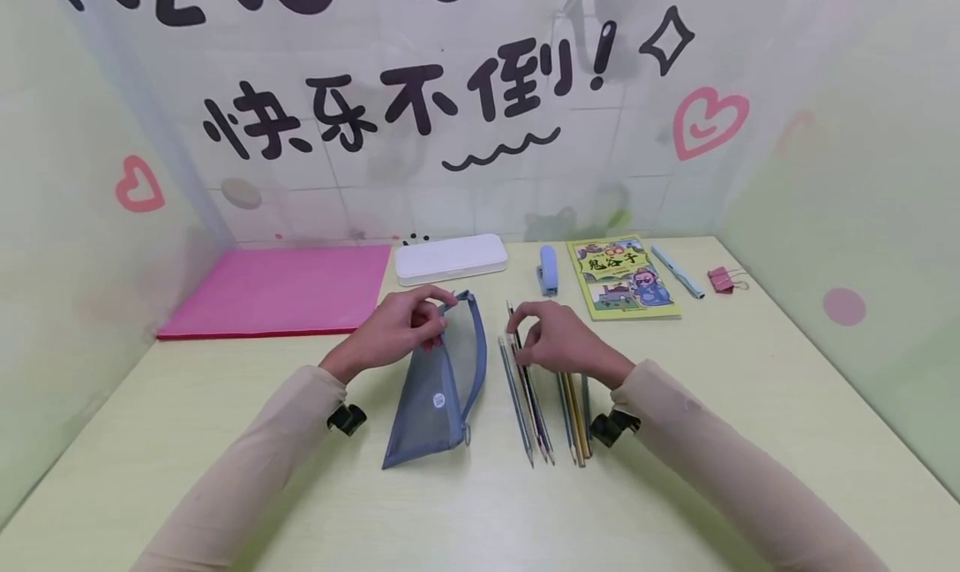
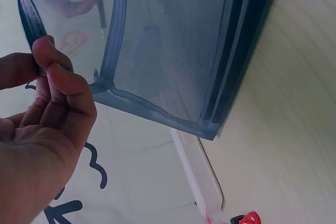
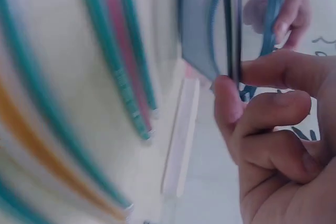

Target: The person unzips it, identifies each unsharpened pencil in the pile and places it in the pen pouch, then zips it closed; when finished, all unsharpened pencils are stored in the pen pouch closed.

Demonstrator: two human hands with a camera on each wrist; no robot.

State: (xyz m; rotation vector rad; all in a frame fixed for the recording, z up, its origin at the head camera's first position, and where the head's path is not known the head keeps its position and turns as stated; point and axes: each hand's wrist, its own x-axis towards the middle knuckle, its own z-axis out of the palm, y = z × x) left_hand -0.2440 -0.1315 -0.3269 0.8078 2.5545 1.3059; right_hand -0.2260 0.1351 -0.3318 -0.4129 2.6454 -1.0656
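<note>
A blue-grey mesh pencil case [image 1: 423, 426] stands tilted on the table, its zipped top parted. My left hand [image 1: 401, 326] pinches the far part of its zipper edge, also seen in the left wrist view, where the mesh [image 2: 168, 51] is see-through. To the right of the case, my right hand [image 1: 558, 338] pinches a dark pencil [image 3: 233, 24] between thumb and forefinger. More pencils [image 1: 514, 393] lie beside and under that hand, and a second bunch of pencils [image 1: 576, 426] lies below the right wrist. My right hand partly hides their upper ends.
Along the back are a pink folder-like sheet [image 1: 285, 288], a white box [image 1: 452, 259], a blue stapler [image 1: 548, 270], a yellow-green booklet [image 1: 624, 277], a light blue pen [image 1: 677, 271] and a pink binder clip [image 1: 722, 280]. Printed walls enclose the table.
</note>
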